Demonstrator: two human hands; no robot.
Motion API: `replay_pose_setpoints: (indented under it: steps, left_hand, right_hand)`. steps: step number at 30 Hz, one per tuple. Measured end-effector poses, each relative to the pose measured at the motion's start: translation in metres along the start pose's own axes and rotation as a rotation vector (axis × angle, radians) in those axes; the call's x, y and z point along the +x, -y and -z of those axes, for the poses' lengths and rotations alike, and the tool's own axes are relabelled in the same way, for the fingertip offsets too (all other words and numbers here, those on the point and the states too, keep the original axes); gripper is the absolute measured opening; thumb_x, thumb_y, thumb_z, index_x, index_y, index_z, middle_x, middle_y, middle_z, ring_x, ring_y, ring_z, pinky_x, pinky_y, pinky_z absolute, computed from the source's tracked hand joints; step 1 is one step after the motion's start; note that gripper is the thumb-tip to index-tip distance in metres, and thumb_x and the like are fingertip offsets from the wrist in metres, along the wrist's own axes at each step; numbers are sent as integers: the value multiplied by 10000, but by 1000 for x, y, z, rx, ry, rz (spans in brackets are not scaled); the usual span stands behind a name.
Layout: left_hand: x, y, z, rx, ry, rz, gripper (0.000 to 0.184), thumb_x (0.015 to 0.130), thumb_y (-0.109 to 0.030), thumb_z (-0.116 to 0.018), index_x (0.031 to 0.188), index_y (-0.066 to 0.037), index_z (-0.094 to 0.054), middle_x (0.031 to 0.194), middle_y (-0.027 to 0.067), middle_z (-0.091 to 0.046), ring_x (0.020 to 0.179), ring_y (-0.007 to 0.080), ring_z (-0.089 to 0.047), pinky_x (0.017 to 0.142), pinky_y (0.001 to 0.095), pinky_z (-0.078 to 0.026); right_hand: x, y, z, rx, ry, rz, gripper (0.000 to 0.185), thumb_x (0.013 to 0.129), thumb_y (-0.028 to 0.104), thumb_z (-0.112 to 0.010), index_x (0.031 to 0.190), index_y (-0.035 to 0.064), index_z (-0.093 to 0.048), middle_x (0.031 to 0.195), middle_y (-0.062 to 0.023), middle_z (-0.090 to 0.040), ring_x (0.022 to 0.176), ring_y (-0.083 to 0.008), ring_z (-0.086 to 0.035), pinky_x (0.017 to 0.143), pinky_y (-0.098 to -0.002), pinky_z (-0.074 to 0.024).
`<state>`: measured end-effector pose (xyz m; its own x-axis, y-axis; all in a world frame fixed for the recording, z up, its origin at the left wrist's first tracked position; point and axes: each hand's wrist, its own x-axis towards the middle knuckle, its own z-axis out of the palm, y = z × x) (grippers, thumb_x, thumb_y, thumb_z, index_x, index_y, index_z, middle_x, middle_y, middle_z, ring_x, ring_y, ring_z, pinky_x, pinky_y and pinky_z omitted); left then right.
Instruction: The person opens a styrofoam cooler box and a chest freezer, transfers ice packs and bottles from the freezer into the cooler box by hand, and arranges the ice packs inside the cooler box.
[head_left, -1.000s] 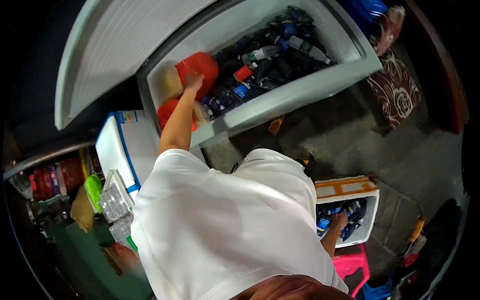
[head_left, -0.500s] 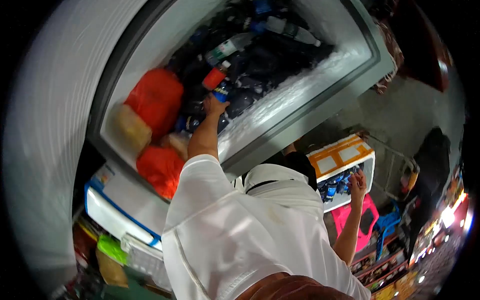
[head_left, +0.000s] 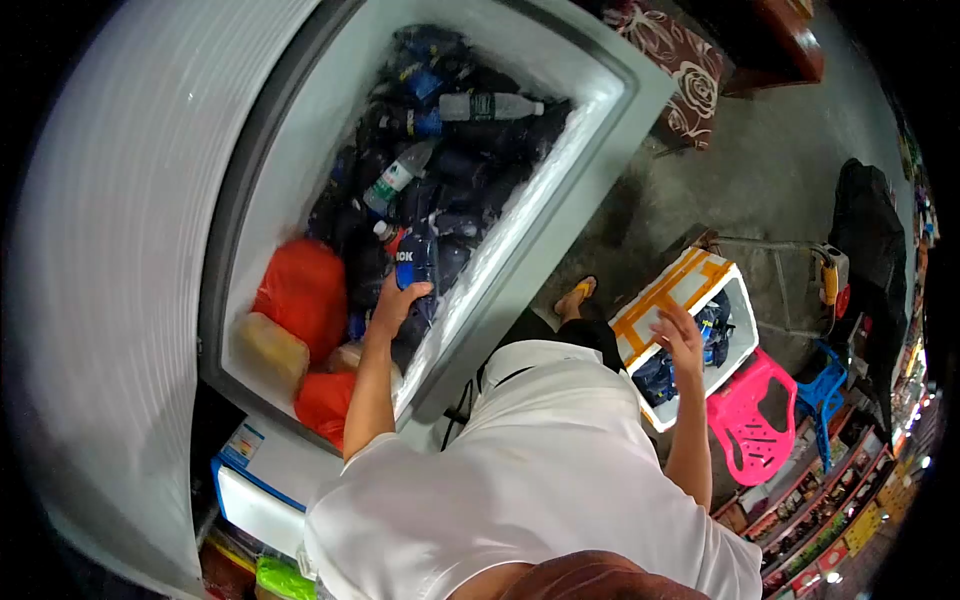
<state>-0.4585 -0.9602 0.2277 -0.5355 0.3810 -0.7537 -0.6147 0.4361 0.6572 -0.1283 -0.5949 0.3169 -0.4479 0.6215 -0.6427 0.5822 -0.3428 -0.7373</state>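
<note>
Inside the open chest freezer [head_left: 590,165], my left hand [head_left: 400,302] is closed around a dark bottle [head_left: 415,255] with a blue label. A red-labelled bottle [head_left: 388,236] lies just beside it. Two clear bottles, one with a green and white label [head_left: 398,178] and one with a dark green label [head_left: 490,107], rest on many dark bottles. Red bags [head_left: 303,300] fill the near left corner. My right hand [head_left: 680,338] is raised over the foam box [head_left: 742,345], fingers apart, holding nothing. Dark bottles [head_left: 716,325] lie in that box.
Right of the foam box stand a pink plastic chair [head_left: 752,425] and a blue one [head_left: 822,392]. A folded metal cart [head_left: 780,245] lies behind it. A flower-patterned stool [head_left: 690,75] stands past the freezer. The raised freezer lid [head_left: 130,250] is at left.
My left hand has moved from the red bag to a dark bottle and now lifts it. My right hand has come up out of the foam box. The view has turned.
</note>
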Motion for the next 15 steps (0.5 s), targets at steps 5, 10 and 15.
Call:
replay_pose_setpoints:
  steps: [5,10,15]
  left_hand:
    - [-68,-140,-148,6,328,-554,685,704,-285,-789,1254,-17,-481,1083,72,-594,933,159,-573,846,290,-472]
    - [-112,-158,-351,727,471,-1017,865,713,-356,-793,1362,36,-377,1226,265,-499,1147,386,-487,994,427,-381]
    - [-158,-185,-383,936,226,-1165,789,739,-205,-779,1397,0,-395,1456,221,-355,1365,338,-314,1116,414,-260]
  right_hand:
    - [-1,76,-67,315,380,203,522,907,233,-624,1358,47,-438,1261,-142,-548,1050,-225,-611,897,-333,-502]
    - [20,43,21,923,366,286,570,855,187,-646,1349,27,-411,1230,-154,-563,1092,-287,-595,952,-422,-489]
    - [51,-92,186,1331,148,123,627,791,384,-708,1265,46,-475,1162,-184,-608,1088,-336,-607,925,-515,-498]
